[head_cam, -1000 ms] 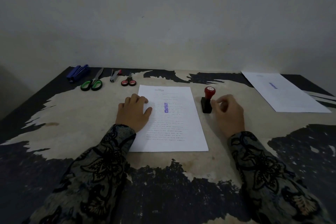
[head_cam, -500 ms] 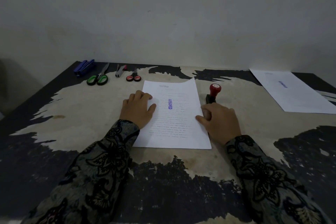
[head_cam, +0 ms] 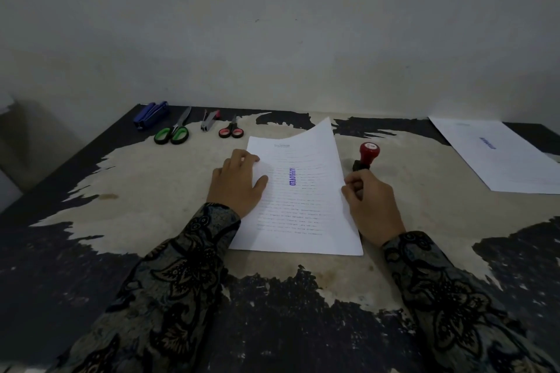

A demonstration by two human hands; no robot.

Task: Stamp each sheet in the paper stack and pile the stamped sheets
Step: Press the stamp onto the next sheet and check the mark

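A white paper stack [head_cam: 291, 221] lies mid-table; its top sheet [head_cam: 315, 160] bears a blue "APPROVED" stamp mark. My right hand [head_cam: 371, 206] pinches that sheet's right edge, and the sheet's far right corner curls up off the stack. My left hand [head_cam: 238, 185] lies flat on the stack's left side, fingers spread. The stamp [head_cam: 366, 156], red knob on a black base, stands upright just right of the stack, beyond my right hand. A pile of stamped sheets [head_cam: 497, 157] lies at the far right.
Along the back left of the worn table [head_cam: 136, 179] lie a blue stapler [head_cam: 151, 115], green-handled scissors [head_cam: 174, 132], a small staple remover [head_cam: 208, 121] and red-handled scissors [head_cam: 231, 129]. A wall rises directly behind the table.
My right hand left the stamp, moved to the top sheet's right edge and gripped it. The sheet's far right side has lifted. My left hand stayed on the stack.
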